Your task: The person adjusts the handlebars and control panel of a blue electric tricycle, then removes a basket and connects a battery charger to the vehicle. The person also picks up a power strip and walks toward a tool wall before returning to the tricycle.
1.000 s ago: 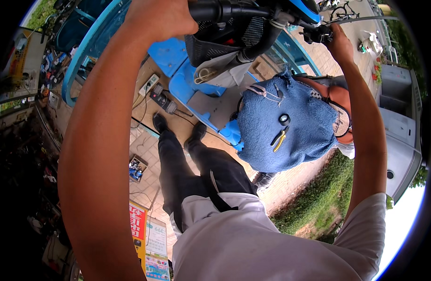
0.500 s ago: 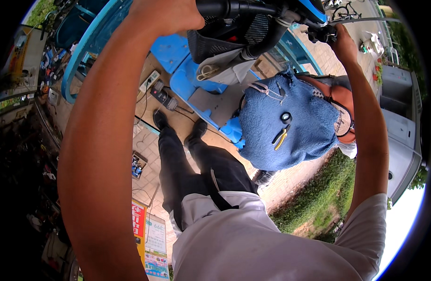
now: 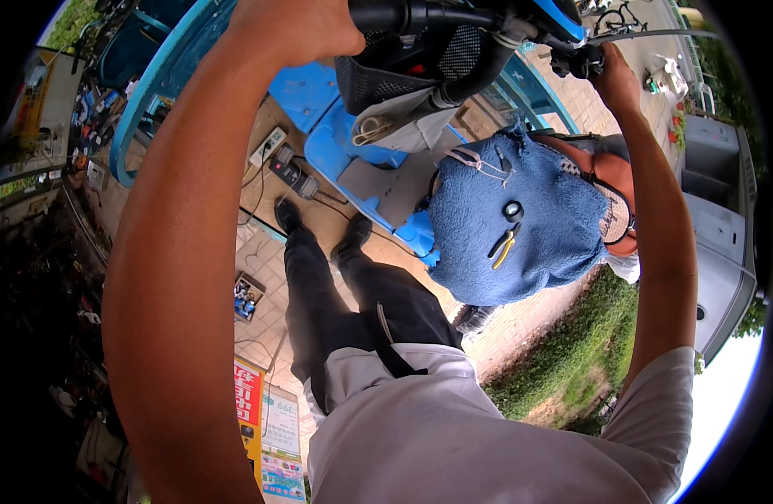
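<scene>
My left hand [image 3: 298,32] is at the top edge, closed at the end of a black handlebar [image 3: 420,14]; its fingertips are cut off by the frame. On the right, my right hand [image 3: 616,80] is closed around the other end, by the black control housing [image 3: 581,62] and the brake lever [image 3: 647,36]. A black mesh basket [image 3: 382,82] hangs between them, with a light grey cloth or bag [image 3: 395,119] below it. Nearer to me, a blue towel [image 3: 470,202] covers the seat. On it lie yellow-handled pliers [image 3: 503,249] and a small round black part [image 3: 512,210].
Blue plastic chairs [image 3: 353,139] stand beyond the handlebar. On the ground are a dark device with cables [image 3: 292,172], a power strip [image 3: 269,144] and a box of small parts [image 3: 249,296]. Grass [image 3: 554,361] and a grey cabinet [image 3: 710,244] lie to the right, printed boards [image 3: 279,420] lower left.
</scene>
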